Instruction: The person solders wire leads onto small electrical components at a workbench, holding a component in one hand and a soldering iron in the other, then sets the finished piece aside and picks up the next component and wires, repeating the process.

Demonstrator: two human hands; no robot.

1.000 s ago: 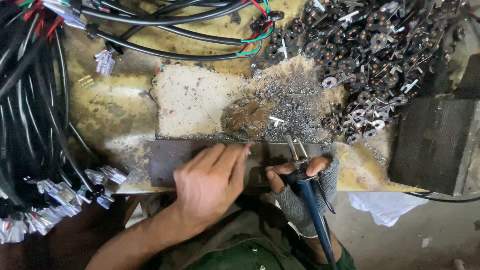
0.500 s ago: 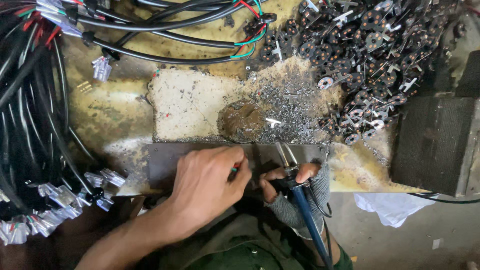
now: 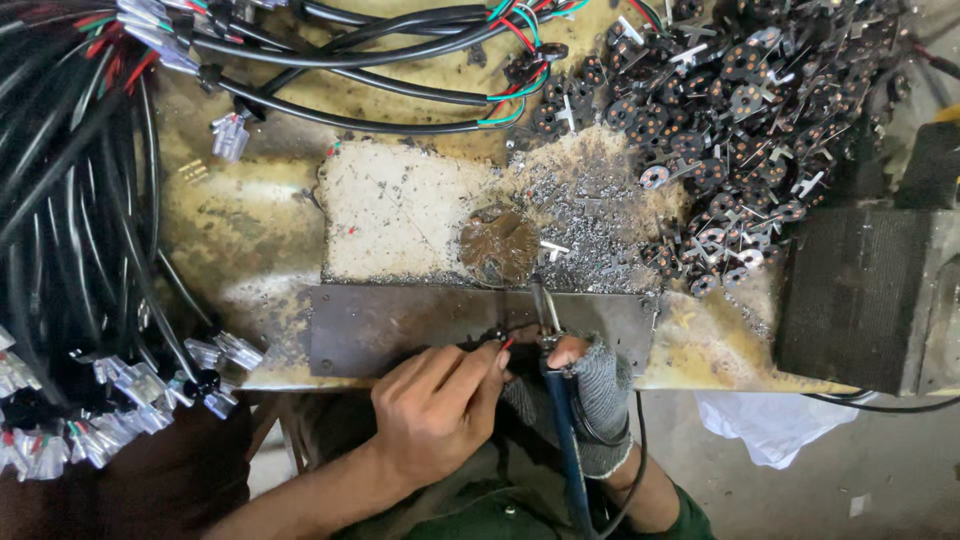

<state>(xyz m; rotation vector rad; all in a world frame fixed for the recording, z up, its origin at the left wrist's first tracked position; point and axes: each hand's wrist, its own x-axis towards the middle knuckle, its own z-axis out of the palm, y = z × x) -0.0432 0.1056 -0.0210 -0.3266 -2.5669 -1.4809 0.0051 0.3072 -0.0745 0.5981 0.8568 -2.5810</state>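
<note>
fingertips of left hand (image 3: 435, 415) pinch small wire end beside iron (image 3: 560, 400) gripped in gloved right hand (image 3: 590, 385), lower centre; judged risk: hot tip slips, burns bare fingers.

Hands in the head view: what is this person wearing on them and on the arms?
The left hand is bare, with no glove or sleeve in sight along the forearm. The right hand wears a grey knitted fingerless glove, frayed at the finger openings, and a dark green sleeve shows at that arm's lower end.
</note>
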